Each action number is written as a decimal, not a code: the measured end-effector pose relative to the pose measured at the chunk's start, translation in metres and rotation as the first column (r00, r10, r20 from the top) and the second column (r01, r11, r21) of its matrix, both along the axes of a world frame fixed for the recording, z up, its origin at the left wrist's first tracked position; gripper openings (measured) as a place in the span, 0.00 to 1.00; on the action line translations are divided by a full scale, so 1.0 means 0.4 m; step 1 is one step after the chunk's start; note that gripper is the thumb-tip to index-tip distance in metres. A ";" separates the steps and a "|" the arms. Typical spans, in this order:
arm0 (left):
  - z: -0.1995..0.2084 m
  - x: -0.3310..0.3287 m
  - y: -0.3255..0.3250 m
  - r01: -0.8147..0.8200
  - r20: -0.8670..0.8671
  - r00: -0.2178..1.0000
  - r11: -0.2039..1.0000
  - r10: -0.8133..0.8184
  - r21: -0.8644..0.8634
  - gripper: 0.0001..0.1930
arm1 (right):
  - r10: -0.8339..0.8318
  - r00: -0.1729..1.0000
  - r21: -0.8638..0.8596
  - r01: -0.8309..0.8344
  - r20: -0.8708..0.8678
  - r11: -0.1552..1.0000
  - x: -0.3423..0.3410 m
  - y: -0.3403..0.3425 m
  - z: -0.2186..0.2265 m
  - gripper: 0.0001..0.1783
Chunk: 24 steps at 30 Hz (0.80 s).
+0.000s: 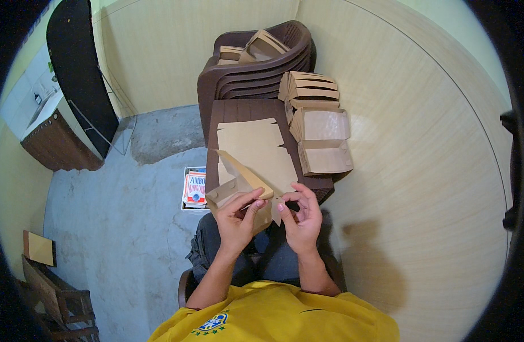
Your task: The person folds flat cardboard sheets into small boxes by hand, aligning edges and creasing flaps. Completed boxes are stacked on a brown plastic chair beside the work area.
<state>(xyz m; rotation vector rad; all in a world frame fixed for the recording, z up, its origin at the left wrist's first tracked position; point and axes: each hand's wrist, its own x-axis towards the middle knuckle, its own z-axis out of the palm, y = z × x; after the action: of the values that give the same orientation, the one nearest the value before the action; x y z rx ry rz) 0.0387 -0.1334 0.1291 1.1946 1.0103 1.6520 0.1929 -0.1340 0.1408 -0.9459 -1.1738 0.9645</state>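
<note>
Left hand (237, 219) and right hand (301, 219) pinched a part-folded brown cardboard box (249, 176), its long wall slanting far-left to near-right. Blue-grey floor (119, 222) stretched left of the dark-brown plastic table (239, 109).

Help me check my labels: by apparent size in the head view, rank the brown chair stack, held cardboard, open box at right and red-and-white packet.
1. Brown chair stack
2. Held cardboard and open box: too alike to rank
3. Red-and-white packet
</note>
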 end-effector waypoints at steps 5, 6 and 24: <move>0.011 0.008 -0.003 0.022 -0.086 0.996 1.000 -0.023 -0.014 0.13 | 0.011 1.000 0.015 -0.011 0.020 1.000 -0.008 -0.001 0.004 0.28; 0.013 0.007 -0.002 0.018 -0.131 0.991 1.000 -0.018 -0.004 0.13 | -0.002 0.998 0.022 0.000 0.061 1.000 -0.011 -0.004 0.001 0.27; 0.013 0.002 0.005 0.143 -0.016 0.989 0.988 -0.144 -0.050 0.12 | -0.278 0.958 0.200 0.258 0.076 0.945 -0.064 -0.027 -0.045 0.18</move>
<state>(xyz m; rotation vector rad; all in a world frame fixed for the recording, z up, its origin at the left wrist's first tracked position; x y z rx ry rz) 0.0396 -0.1313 0.1342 1.2240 0.9486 1.4983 0.1675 -0.1449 0.1226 -0.9814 -1.1641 0.5808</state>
